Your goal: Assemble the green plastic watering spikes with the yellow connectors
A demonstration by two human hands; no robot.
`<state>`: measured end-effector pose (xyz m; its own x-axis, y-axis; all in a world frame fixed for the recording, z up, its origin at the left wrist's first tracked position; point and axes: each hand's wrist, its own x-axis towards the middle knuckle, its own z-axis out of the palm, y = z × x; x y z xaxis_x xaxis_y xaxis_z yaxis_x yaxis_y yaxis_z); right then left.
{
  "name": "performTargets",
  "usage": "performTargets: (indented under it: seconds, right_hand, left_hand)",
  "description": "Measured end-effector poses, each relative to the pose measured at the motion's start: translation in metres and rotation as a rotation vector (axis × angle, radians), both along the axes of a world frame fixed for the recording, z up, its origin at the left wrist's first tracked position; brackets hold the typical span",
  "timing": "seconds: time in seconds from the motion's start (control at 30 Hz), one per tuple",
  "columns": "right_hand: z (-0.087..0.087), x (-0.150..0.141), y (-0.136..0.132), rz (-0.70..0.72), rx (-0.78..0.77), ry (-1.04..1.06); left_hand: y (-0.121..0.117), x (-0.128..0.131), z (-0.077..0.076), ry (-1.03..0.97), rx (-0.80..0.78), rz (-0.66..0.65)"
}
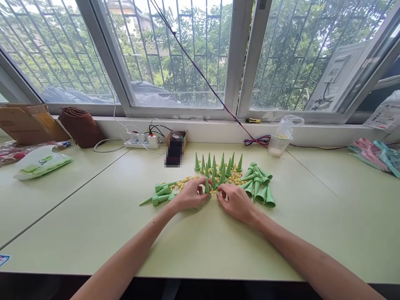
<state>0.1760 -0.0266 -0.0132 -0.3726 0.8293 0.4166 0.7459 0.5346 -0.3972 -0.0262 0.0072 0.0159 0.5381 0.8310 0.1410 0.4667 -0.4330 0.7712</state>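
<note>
Green cone upright at your left fingertips, near the table's middle.
Your left hand is curled, thumb and forefinger nearly together around the cone; your right hand faces it, fingers bent in and tips close together, beside a yellow bit, though you cannot tell from here whether it is gripped. Standing cones crowd just beyond. Judging by its look, the cone should be light, stiff plastic, smooth enough to slip along the taper and unlikely to break; take it low, at the wide collar, rather than by the narrow tip. The yellow bit looks small and light, so pinch its middle.
</note>
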Motion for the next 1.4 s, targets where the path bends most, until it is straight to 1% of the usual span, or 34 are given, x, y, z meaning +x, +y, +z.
performTargets:
  seconds: [0.27, 0.5, 0.6, 0.73, 0.8, 0.9, 1.0, 1.07, 1.13, 1.23, 1.4]
  right_hand:
    - [-0.003, -0.003, 0.000, -0.048, -0.072, -0.039]
    - [-0.005, -0.003, 0.000, -0.068, -0.077, -0.050]
    - [-0.004, -0.001, 0.000, -0.072, -0.091, -0.028]
    - [-0.002, 0.004, 0.000, -0.085, -0.104, 0.063]
    - [-0.001, 0.006, 0.000, -0.083, -0.094, 0.134]
    - [0.000, 0.007, 0.000, -0.063, -0.039, 0.252]
    - [0.001, 0.007, 0.000, -0.024, -0.018, 0.352]
    - [0.002, 0.006, 0.000, 0.003, -0.032, 0.406]
    - [0.003, 0.005, -0.001, 0.018, -0.045, 0.449]
    - [0.005, 0.004, -0.001, 0.011, -0.060, 0.485]
    - [0.005, 0.005, 0.001, -0.003, -0.069, 0.486]
  left_hand:
    - [0.003, -0.001, -0.003, -0.011, 0.013, -0.019]
    - [0.003, -0.001, -0.004, -0.008, 0.000, -0.024]
    - [0.002, -0.002, 0.000, -0.024, -0.023, -0.046]
    - [0.000, -0.004, 0.011, -0.051, -0.063, -0.063]
    - [0.000, -0.005, 0.015, -0.084, -0.066, -0.027]
    - [0.002, -0.004, 0.019, -0.225, -0.063, 0.073]
    - [0.006, -0.003, 0.017, -0.380, -0.039, 0.183]
    - [0.009, -0.004, 0.013, -0.426, 0.001, 0.254]
    - [0.012, -0.005, 0.008, -0.416, 0.043, 0.308]
    - [0.014, -0.006, 0.003, -0.385, 0.056, 0.327]
    - [0.010, -0.004, 0.002, -0.341, 0.086, 0.341]
